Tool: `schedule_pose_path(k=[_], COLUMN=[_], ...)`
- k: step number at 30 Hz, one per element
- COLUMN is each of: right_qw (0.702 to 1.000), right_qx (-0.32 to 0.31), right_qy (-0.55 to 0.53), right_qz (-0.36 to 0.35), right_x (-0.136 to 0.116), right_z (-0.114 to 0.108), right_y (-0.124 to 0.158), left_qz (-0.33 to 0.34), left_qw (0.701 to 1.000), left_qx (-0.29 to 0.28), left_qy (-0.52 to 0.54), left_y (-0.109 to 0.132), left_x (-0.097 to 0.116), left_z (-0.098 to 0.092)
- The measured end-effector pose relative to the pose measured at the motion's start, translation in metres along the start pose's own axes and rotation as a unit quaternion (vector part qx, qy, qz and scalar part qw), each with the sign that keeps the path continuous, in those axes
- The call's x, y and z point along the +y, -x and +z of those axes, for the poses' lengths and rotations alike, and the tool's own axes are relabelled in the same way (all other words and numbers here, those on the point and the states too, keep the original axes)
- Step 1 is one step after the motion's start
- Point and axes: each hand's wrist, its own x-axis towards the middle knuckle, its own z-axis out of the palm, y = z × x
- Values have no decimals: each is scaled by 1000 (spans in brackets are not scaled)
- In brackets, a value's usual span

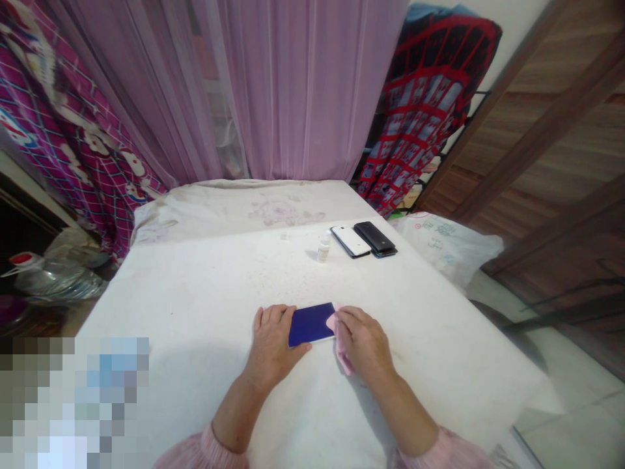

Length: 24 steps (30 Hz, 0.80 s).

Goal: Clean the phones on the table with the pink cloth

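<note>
Steadying things from my remote seat, I keep the left hand (pixel 272 345) clasping the blue-faced phone (pixel 311 324) between thumb and fingers, near the front edge of the table (pixel 195 293), so the right hand (pixel 362 342) can pinch a pink cloth (pixel 344 355) against its end.

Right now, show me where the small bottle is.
In the head view, the small bottle stands upright on the white-covered table, just left of the white smartphone, toward the table's far edge.

Head-worn view, forward and down, over left hand (pixel 273 345), right hand (pixel 364 345)
</note>
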Motion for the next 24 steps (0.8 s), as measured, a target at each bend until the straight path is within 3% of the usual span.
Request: schedule_pose_path(k=[10, 16, 24], right_qw=[990, 996, 993], right_qx=[134, 70, 2], right_qy=[-23, 10, -4], right_qz=[-36, -61, -120], right_x=[-3, -3, -24], right_z=[-4, 5, 5], right_y=[-13, -15, -7], left_qz=[-10, -5, 2], left_qw=[1000, 1000, 1000], left_qx=[-12, -4, 7], left_qy=[-1, -2, 5], left_y=[0, 0, 0], left_x=[4, 2, 1], left_z=[-4, -2, 1])
